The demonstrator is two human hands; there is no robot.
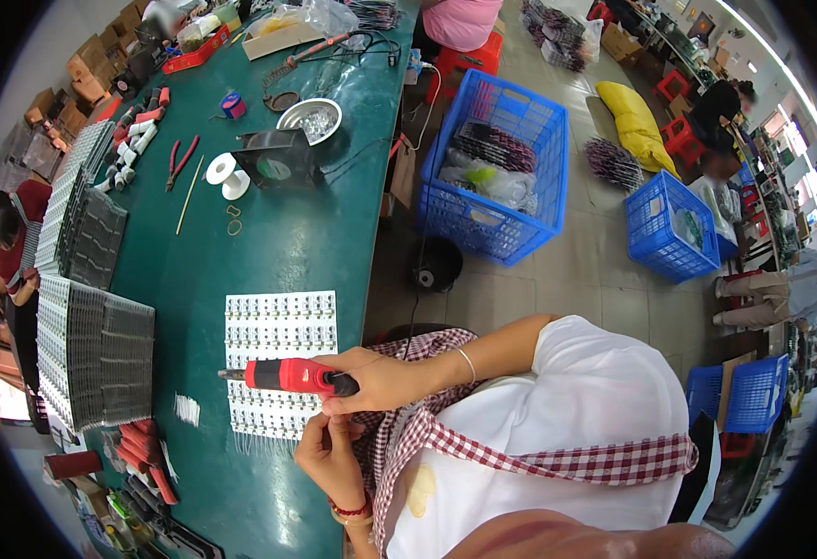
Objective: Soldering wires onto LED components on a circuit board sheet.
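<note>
My right hand (pixel 373 377) is wrapped round a red-and-black handheld tool (pixel 282 374) with a narrow metal tip that points left. The tool is held over a white panel of small circuit boards (pixel 281 328) lying on the green table. Rows of small components cover the panel, and thin wires stick out along its lower edge. Just below the back of the tool, my left hand (pixel 336 458) has its fingers pinched together. What they hold, if anything, is too small to make out. A thin line, perhaps wire, runs near the tool's rear.
Stacked board panels (pixel 101 354) line the table's (pixel 185 270) left edge. Beyond the panel lie a white spool (pixel 231 177), a black box-like device (pixel 282 160), red pliers (pixel 183 160) and a metal bowl (pixel 310 119). A blue crate (pixel 497 219) stands on the floor to the right.
</note>
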